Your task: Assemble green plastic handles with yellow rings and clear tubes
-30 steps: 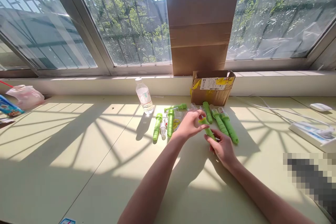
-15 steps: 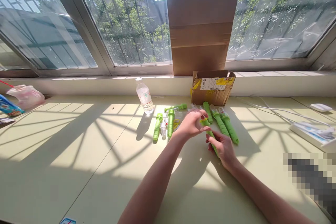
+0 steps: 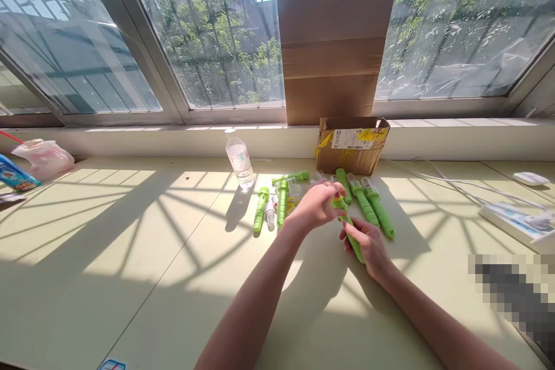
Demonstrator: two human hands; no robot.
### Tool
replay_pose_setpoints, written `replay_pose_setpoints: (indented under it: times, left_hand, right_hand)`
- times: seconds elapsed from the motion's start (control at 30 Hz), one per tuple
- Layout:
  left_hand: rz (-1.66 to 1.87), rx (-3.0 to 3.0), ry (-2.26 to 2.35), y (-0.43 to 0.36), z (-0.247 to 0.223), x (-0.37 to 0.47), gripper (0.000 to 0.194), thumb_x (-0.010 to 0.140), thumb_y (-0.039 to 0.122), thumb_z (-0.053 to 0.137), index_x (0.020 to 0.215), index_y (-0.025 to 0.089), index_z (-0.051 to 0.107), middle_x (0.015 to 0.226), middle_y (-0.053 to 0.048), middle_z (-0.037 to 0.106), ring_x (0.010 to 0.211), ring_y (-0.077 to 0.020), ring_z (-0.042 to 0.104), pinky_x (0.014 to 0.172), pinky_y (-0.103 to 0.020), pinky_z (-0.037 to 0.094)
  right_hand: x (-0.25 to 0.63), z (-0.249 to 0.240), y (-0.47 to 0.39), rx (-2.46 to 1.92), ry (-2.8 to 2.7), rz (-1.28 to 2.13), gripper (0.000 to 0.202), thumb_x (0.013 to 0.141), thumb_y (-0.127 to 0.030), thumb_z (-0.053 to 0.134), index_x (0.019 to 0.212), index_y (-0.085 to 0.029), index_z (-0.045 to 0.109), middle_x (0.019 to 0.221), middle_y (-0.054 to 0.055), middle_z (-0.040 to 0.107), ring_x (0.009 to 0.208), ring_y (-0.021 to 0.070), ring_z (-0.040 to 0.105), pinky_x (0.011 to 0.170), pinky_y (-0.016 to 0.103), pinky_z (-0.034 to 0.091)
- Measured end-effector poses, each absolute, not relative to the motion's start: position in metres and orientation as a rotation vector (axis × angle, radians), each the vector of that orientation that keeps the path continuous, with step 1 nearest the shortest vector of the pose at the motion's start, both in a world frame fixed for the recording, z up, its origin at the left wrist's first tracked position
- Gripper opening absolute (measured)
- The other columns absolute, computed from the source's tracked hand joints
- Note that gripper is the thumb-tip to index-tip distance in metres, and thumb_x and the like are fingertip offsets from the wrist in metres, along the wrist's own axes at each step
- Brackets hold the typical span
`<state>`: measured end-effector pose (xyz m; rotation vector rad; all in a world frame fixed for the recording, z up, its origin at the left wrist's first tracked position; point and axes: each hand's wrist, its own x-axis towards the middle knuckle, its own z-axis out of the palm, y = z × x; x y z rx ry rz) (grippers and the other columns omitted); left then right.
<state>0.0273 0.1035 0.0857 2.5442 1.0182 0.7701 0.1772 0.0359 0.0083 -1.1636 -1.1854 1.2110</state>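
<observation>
My right hand (image 3: pixel 367 244) is closed round the lower part of a green ribbed tube (image 3: pixel 358 251), which slants up and away to the left. My left hand (image 3: pixel 319 203) curls its fingers about the tube's upper end, where a yellow ring (image 3: pixel 338 201) shows; the very top is hidden behind the fingers. Beyond the right hand lie green tubes with clear tips (image 3: pixel 366 208) (image 3: pixel 381 214) and another green tube (image 3: pixel 343 185). Left of my left hand are a green tube with a cap (image 3: pixel 261 211), a small clear-and-white piece (image 3: pixel 269 217) and another upright-lying green tube (image 3: pixel 282 202).
A water bottle (image 3: pixel 240 162) stands behind the tubes at left. An open cardboard box (image 3: pixel 352 153) sits against the wall, with a tall cardboard sheet (image 3: pixel 333 40) behind. A power strip (image 3: pixel 515 222) and white cables lie at right, a pink container (image 3: pixel 43 159) far left.
The held tube has shifted slightly, and more of its lower end shows below my right hand. Both hands stay nearly in place on it.
</observation>
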Motion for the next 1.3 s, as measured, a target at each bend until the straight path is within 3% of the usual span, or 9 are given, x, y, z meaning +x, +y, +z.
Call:
replay_pose_setpoints:
  times: [0.23,0.33,0.47,0.77,1.1,1.3]
  left_hand:
    - [0.797,2.456,1.069,0.0993,0.0888,0.0268,0.026,0.073,0.023,0.073,0.096,0.02,0.062,0.09,-0.003,0.066,0.087,-0.02,0.059,0.078,-0.029,0.048]
    - [0.792,2.445,1.091,0.1006,0.0873,0.0282,0.027,0.073,0.024,0.073,0.096,0.02,0.062,0.09,-0.002,0.066,0.087,-0.0194,0.06,0.077,-0.028,0.048]
    - [0.792,2.444,1.096,0.1023,0.0852,0.0298,0.027,0.073,0.026,0.073,0.096,0.02,0.062,0.091,-0.003,0.067,0.09,-0.0201,0.06,0.078,-0.028,0.048]
    - [0.778,2.506,1.014,0.1037,0.0824,0.0287,0.023,0.076,0.023,0.068,0.098,0.02,0.061,0.098,-0.004,0.067,0.094,-0.0211,0.06,0.081,-0.029,0.047]
    - [0.816,2.495,0.994,0.1063,0.08,0.027,0.022,0.075,0.022,0.067,0.096,0.019,0.06,0.096,-0.004,0.067,0.092,-0.0205,0.06,0.08,-0.029,0.047]
    - [0.776,2.459,1.06,0.1042,0.0819,0.0274,0.022,0.076,0.025,0.067,0.096,0.02,0.06,0.092,-0.003,0.067,0.086,-0.0192,0.06,0.072,-0.027,0.046]
  right_hand:
    - [0.1783,0.0083,0.0368,-1.163,-1.169,1.238,0.035,0.082,-0.046,0.06,0.064,-0.016,0.058,0.058,-0.001,0.056,0.042,0.0098,0.047,0.044,0.025,0.033]
    - [0.1786,0.0071,0.0386,-1.204,-1.15,1.214,0.027,0.076,-0.043,0.069,0.08,-0.018,0.061,0.057,-0.003,0.056,0.039,0.0099,0.045,0.041,0.024,0.033]
    - [0.1791,0.0054,0.0405,-1.236,-1.098,1.214,0.036,0.073,-0.039,0.073,0.099,-0.02,0.058,0.054,-0.005,0.057,0.036,0.0099,0.044,0.039,0.023,0.033]
    - [0.1783,0.0045,0.0403,-1.189,-1.041,1.189,0.031,0.072,-0.042,0.073,0.088,-0.018,0.061,0.08,0.003,0.064,0.041,0.012,0.053,0.033,0.024,0.035]
    - [0.1782,0.0049,0.0395,-1.144,-1.072,1.25,0.028,0.076,-0.044,0.069,0.082,-0.017,0.064,0.077,0.003,0.063,0.053,0.0113,0.053,0.045,0.024,0.041]
    - [0.1785,0.0071,0.0385,-1.15,-1.081,1.279,0.031,0.079,-0.047,0.066,0.076,-0.017,0.062,0.071,0.001,0.06,0.046,0.009,0.049,0.041,0.023,0.036]
